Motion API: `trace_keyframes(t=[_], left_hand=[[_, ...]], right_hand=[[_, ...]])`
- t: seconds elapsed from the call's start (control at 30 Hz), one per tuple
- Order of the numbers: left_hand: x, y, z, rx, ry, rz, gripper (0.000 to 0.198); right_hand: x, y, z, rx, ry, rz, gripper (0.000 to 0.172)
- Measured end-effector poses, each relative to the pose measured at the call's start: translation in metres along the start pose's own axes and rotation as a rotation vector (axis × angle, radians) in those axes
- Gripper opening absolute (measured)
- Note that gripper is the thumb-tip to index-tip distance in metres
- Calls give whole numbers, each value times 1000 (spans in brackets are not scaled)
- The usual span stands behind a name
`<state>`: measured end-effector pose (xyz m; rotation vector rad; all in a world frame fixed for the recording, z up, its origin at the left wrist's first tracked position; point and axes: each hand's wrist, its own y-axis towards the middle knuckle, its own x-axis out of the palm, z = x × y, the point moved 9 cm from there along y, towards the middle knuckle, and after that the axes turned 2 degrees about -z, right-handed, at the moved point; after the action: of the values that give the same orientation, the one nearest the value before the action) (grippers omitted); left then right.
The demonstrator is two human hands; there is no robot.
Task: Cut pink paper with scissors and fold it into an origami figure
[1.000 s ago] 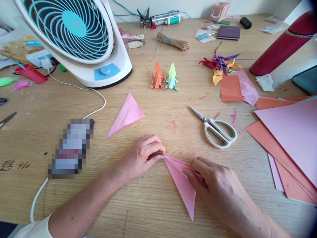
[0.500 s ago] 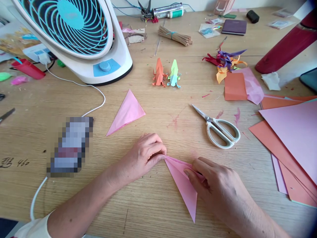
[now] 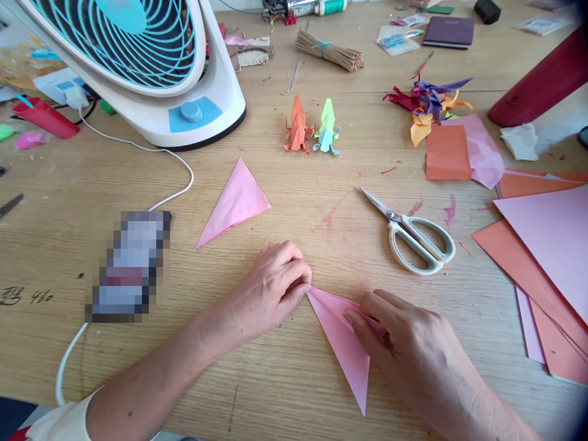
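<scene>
A folded piece of pink origami paper (image 3: 342, 334) lies between my hands, its long point aimed at the table's front. My left hand (image 3: 282, 282) pinches its upper left corner between thumb and fingers. Across its upper right edge, my right hand (image 3: 404, 343) grips with the thumb on top and fingers curled behind, hiding that corner. A second pink folded triangle (image 3: 236, 205) rests flat beyond my left hand. Scissors (image 3: 411, 233) with pale handles lie beyond my right hand, touching neither hand.
Two paper figures, orange (image 3: 299, 127) and green-blue (image 3: 327, 130), stand at mid-table. A fan (image 3: 206, 104) and a blurred phone (image 3: 131, 266) with a white cable are on the left. Coloured sheets (image 3: 546, 245), origami scraps (image 3: 432, 104) and a red cylinder (image 3: 542, 79) occupy the right.
The view has shifted slightly, so the far objects sit higher in the picture. Both hands keep their hold on the pink paper, with no clear change in its fold.
</scene>
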<state>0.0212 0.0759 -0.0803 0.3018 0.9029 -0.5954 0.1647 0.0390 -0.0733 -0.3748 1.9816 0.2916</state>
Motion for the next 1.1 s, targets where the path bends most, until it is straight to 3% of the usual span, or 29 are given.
trace_keyframes(t=[0.53,0.77,0.87,1.1], left_hand=[[1,-1,-3,-76,-3,50,12],[0,-3,-4,-59,-63,13,3],[0,-4,-2,-64,-57,-11,12],[0,-3,3,-47,-16,5,13]], right_hand=[[4,-2,2,18,-35,6,29],[6,-3,4,41,17,8,21],[7,-3,5,45,15,7,17],[9,-6,8,83,46,-22,13]])
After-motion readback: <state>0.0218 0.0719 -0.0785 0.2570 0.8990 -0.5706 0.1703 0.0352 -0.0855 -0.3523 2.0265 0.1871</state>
